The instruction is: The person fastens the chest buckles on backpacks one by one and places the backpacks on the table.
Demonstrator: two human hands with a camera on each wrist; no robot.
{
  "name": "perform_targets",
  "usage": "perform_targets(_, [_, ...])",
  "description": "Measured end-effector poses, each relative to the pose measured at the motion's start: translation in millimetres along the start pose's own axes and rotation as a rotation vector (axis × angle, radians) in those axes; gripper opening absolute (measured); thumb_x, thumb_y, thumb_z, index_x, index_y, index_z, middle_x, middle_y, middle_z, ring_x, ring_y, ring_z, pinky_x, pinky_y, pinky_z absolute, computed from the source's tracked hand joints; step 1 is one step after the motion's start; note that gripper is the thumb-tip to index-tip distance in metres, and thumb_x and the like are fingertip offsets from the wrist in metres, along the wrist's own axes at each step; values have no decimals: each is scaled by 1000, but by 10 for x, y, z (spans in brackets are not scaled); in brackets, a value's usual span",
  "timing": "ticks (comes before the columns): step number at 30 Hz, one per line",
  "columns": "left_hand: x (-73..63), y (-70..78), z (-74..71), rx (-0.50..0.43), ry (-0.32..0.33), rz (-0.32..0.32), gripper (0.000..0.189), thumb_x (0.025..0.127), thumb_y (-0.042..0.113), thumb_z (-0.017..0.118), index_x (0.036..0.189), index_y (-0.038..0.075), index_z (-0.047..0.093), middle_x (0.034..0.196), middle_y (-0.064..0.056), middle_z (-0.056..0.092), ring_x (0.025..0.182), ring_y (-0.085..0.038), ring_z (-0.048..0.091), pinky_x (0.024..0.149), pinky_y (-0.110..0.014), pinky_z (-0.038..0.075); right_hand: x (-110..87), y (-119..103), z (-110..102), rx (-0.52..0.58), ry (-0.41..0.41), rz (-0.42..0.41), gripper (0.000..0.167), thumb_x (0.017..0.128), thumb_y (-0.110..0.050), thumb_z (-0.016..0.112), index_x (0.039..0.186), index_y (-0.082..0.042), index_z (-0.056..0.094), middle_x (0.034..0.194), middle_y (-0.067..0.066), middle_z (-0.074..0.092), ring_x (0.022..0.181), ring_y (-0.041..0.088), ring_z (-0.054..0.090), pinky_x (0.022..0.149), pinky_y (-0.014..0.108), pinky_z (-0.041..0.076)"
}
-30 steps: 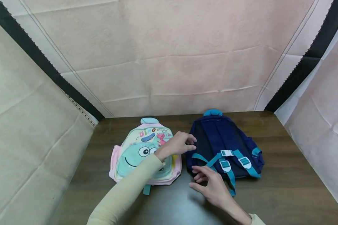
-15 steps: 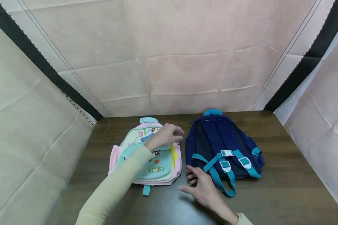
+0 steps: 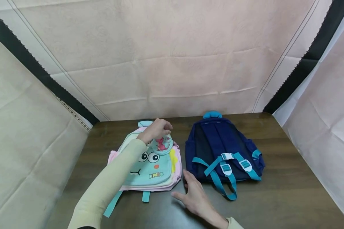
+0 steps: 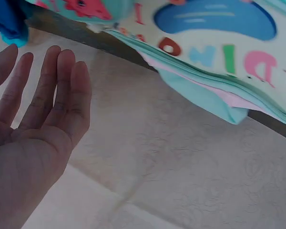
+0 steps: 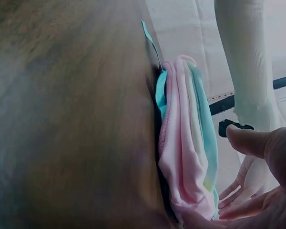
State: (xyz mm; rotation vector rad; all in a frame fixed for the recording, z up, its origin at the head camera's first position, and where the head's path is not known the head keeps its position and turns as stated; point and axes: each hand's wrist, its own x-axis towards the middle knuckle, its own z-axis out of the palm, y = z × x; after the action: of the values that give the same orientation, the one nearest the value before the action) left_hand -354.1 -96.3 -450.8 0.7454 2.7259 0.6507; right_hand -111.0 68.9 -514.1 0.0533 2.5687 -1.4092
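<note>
A pink and mint child's backpack with a cartoon face lies front up on the table, to the left. Above its upper part is my left hand, palm down with fingers loosely bent and nothing held. In the left wrist view, that hand shows relaxed, extended fingers beside the backpack's lettered front. My right hand has its thumb spread from its fingers, the fingertips right at the backpack's lower right side. The right wrist view shows the pink side of the backpack in front of the right thumb.
A navy backpack lies close on the right, back side up, with blue straps and white buckles. Mint straps trail from the pink backpack toward the front. Pale fabric walls enclose the wooden table.
My left hand has moved left and slightly up, over the pink backpack's top. My right hand has moved left from the navy backpack to the pink one's side. The head view has shifted slightly.
</note>
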Motion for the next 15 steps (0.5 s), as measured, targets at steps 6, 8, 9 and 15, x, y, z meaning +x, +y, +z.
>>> perform_targets(6, [83, -149, -28, 56, 7, -4, 28, 109, 10, 65, 135, 6, 75, 138, -15, 74, 130, -32, 69, 116, -49, 56, 34, -18, 118, -2, -13, 44, 99, 90, -28, 91, 165, 7, 37, 173, 31, 36, 158, 49, 41, 126, 69, 36])
perform_targets(8, [116, -192, -37, 81, 8, -2, 27, 109, 7, 64, 133, 5, 76, 137, -16, 75, 129, -33, 69, 116, -50, 56, 47, -12, 157, 9, -11, 36, 100, 90, -27, 91, 165, 8, 35, 173, 32, 35, 156, 48, 44, 125, 68, 38])
perform_targets(9, [133, -210, -41, 93, 4, -2, 27, 108, 6, 64, 133, 4, 76, 137, -16, 75, 129, -33, 69, 116, -50, 56, 53, -10, 174, 14, -7, 31, 101, 90, -27, 91, 165, 8, 34, 173, 32, 34, 155, 47, 45, 125, 67, 38])
perform_targets(15, [186, -258, -57, 107, -85, -41, 29, 107, 7, 67, 134, 7, 76, 137, -15, 73, 126, -33, 67, 116, -51, 56, 95, -6, 242, 40, 18, 27, 108, 88, -27, 93, 168, 7, 29, 173, 31, 34, 143, 43, 55, 119, 65, 46])
